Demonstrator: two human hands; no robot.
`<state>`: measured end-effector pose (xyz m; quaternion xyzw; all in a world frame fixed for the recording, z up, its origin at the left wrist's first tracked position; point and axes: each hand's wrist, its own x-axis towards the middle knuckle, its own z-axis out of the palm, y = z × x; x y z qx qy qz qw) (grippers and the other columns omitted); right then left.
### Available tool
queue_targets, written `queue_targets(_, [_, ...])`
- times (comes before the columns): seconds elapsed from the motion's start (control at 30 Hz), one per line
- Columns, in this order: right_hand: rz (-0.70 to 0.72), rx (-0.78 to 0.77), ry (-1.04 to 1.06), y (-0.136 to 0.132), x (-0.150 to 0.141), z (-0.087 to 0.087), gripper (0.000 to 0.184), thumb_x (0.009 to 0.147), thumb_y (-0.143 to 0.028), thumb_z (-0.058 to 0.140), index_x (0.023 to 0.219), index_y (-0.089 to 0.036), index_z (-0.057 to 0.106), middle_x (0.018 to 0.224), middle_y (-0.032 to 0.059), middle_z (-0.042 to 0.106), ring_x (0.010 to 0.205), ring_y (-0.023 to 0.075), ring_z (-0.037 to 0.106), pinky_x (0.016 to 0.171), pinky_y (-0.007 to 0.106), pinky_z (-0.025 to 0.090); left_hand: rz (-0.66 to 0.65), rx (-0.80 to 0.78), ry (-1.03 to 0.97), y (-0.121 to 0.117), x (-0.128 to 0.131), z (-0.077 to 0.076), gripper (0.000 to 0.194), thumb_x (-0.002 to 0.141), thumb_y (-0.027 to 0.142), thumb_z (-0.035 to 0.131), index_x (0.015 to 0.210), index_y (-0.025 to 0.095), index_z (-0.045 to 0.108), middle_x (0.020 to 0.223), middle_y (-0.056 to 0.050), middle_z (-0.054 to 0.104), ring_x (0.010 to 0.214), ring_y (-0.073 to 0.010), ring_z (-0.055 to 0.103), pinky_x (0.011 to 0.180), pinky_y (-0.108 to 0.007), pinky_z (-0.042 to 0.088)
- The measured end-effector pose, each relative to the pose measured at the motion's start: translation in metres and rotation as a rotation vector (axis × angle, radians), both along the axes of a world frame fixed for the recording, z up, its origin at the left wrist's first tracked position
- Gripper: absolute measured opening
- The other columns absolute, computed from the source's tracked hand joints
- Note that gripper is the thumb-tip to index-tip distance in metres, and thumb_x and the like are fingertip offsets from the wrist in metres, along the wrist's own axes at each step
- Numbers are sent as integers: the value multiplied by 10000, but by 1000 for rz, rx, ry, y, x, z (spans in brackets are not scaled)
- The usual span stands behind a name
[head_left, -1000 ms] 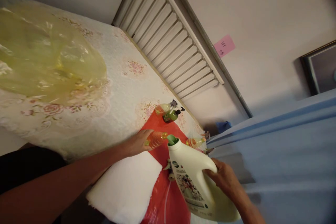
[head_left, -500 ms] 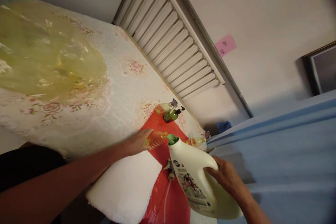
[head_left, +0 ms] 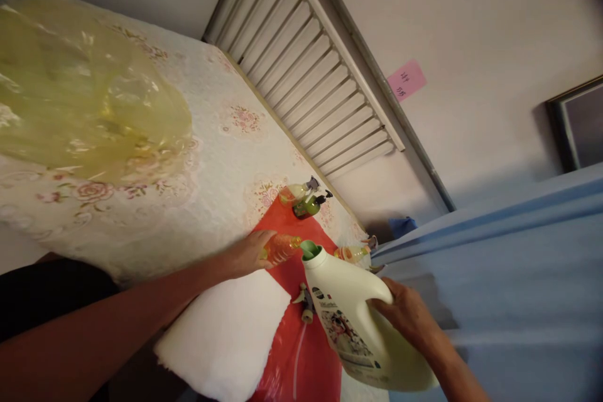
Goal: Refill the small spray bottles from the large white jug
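Note:
My left hand (head_left: 247, 254) is closed around a clear orange-tinted bottle (head_left: 285, 248), its open neck pointing right. My right hand (head_left: 402, 308) grips the handle of a large pale green jug (head_left: 348, 320) with a printed label. The jug is tilted, and its green-lined mouth (head_left: 311, 251) is right beside the bottle's neck. Whether liquid is flowing between them I cannot tell. Just left of the jug, a trigger spray head (head_left: 306, 304) with its tube lies on a red plastic sheet (head_left: 318, 358). A white folded cloth (head_left: 226, 336) lies below my left forearm.
Behind my hands stand a clear spray bottle (head_left: 293, 193) and a green pump bottle (head_left: 307, 206). Another yellowish spray bottle (head_left: 351, 254) is partly behind the jug. A yellow plastic bag (head_left: 94, 94) covers the left of the flowered tablecloth (head_left: 221, 169). A radiator (head_left: 306, 69) and a blue curtain (head_left: 518, 276) border the table.
Both hands keep nearly the same place. The jug has tipped very slightly, its base a little higher, with its mouth still beside the bottle's neck.

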<state>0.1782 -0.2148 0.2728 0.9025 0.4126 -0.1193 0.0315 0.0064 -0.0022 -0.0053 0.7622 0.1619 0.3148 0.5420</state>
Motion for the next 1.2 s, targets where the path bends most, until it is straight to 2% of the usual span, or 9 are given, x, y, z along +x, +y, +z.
queue_targets(0.27, [3, -9, -20, 1, -4, 5, 261, 728, -344, 533, 879, -193, 684, 853, 55, 781, 809, 263, 718, 695, 301, 503, -3, -13, -12, 1, -1, -2, 601, 713, 337, 765, 1264, 269, 535, 1252, -88, 622, 1189, -333, 575, 1022, -479, 448])
queue_targets(0.53, [26, -32, -39, 3, -2, 7, 268, 747, -324, 537, 914, -191, 699, 878, 56, 779, 816, 255, 715, 715, 300, 498, 3, -29, -19, 1, -3, 1, 599, 692, 345, 768, 1243, 257, 550, 1231, -89, 633, 1165, -346, 587, 1006, -486, 458])
queue_targets(0.67, [44, -46, -61, 2, 1, 6, 274, 754, -314, 540, 937, -196, 706, 897, 53, 780, 832, 252, 716, 735, 302, 497, -3, -13, -25, 2, -4, 0, 574, 702, 361, 761, 1233, 277, 559, 1183, -74, 646, 1136, -333, 602, 970, -454, 474])
queue_targets(0.9, [38, -49, -53, 2, 2, 8, 262, 770, -307, 547, 953, -201, 703, 891, 41, 779, 824, 239, 715, 724, 287, 498, 22, 7, 4, 0, -5, 4, 561, 719, 340, 742, 1235, 246, 544, 1204, -84, 642, 1134, -314, 603, 990, -453, 473])
queue_targets(1.2, [28, -50, -32, 5, -4, 11, 260, 769, -300, 549, 953, -196, 700, 892, 44, 779, 827, 243, 716, 719, 288, 502, -17, -3, -12, 3, -5, 0, 559, 719, 429, 757, 1224, 281, 568, 1172, -78, 656, 1109, -334, 609, 944, -465, 486])
